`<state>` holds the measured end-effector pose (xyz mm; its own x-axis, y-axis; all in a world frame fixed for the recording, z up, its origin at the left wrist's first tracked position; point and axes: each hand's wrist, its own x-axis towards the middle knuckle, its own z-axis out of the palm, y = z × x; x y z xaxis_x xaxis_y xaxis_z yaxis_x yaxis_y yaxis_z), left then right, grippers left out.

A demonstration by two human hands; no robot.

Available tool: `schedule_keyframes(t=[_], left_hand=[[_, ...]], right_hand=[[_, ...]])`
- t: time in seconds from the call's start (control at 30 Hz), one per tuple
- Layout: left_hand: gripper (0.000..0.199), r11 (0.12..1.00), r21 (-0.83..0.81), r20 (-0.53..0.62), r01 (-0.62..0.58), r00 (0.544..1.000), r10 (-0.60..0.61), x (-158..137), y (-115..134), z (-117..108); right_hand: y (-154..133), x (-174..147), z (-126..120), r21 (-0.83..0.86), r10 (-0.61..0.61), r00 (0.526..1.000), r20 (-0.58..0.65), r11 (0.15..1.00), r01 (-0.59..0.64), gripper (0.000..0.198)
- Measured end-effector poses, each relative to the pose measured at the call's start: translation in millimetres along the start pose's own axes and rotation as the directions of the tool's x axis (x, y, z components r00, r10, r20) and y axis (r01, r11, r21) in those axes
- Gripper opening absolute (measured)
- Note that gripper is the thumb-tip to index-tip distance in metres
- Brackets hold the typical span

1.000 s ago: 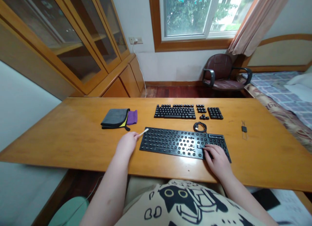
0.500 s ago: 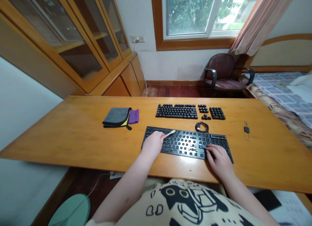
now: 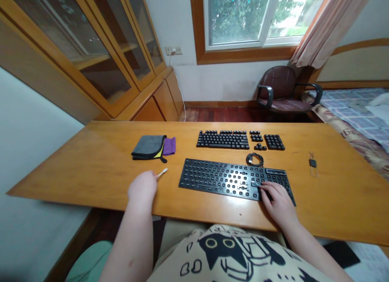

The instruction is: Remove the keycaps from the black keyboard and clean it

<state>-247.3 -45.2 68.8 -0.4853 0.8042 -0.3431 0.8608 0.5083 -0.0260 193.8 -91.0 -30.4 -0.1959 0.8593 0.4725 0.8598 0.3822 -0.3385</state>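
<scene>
A black keyboard (image 3: 212, 176) with its keycaps off lies slightly slanted on the desk, bare switches showing. My left hand (image 3: 143, 189) is off to its left, above the wood, fingers closed round a thin white toothbrush (image 3: 163, 172) whose pale head points up and right. The handle is mostly hidden in that hand. On the keyboard's right part rests my right hand (image 3: 278, 201), fingers stretched over the switches and thumb apart near the front edge. Behind the keyboard, black keycaps (image 3: 223, 141) are laid out in keyboard order, with a coiled black cable (image 3: 254, 159) in between.
A folded grey cloth (image 3: 148, 146) with a purple cloth (image 3: 169, 146) lies at the left on the desk (image 3: 75, 168). A small wire keycap puller (image 3: 313, 163) is at the right. Beyond the desk stand a chair (image 3: 278, 87), a bed and a glass-fronted cabinet.
My left hand has moved left with the toothbrush, from above the keyboard to above the bare desk. My right hand stays at the keyboard. The view has shifted slightly.
</scene>
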Motion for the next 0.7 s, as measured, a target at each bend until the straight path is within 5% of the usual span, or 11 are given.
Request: schedule_keyframes(t=[0.07, 0.17, 0.3, 0.5, 0.6, 0.7], left_hand=[[0.027, 0.999, -0.014, -0.013, 0.047, 0.999, -0.047, 4, -19, -7], [0.028, 0.996, -0.070, -0.099, -0.060, 0.994, 0.053, -1, -13, -5], [0.029, 0.936, -0.113, -0.227, -0.334, 0.926, 0.303, -21, 42, 14], [0.025, 0.777, -0.079, -0.131, -0.625, 0.779, 0.614, -38, 118, 37], [0.025, 0.841, -0.066, -0.061, -0.537, 0.844, 0.533, -25, 106, 27], [0.026, 0.961, -0.037, -0.049, -0.274, 0.961, 0.272, -6, 57, 7]], right_hand=[[0, 1, 0, -0.002, -0.001, 1.000, 0.003, 1.000, 0.001, 0.013], [1, 1, -1, -0.007, -0.004, 1.000, -0.001, 1.000, 0.004, 0.014], [0, 1, -1, -0.009, -0.005, 1.000, -0.004, 1.000, 0.005, 0.014], [2, -2, 0, -0.006, 0.004, 1.000, 0.011, 1.000, -0.004, 0.014], [2, -3, 0, -0.005, 0.007, 1.000, 0.013, 1.000, -0.007, 0.014], [0, -2, -1, 0.004, 0.001, 1.000, 0.013, 1.000, -0.002, 0.013]])
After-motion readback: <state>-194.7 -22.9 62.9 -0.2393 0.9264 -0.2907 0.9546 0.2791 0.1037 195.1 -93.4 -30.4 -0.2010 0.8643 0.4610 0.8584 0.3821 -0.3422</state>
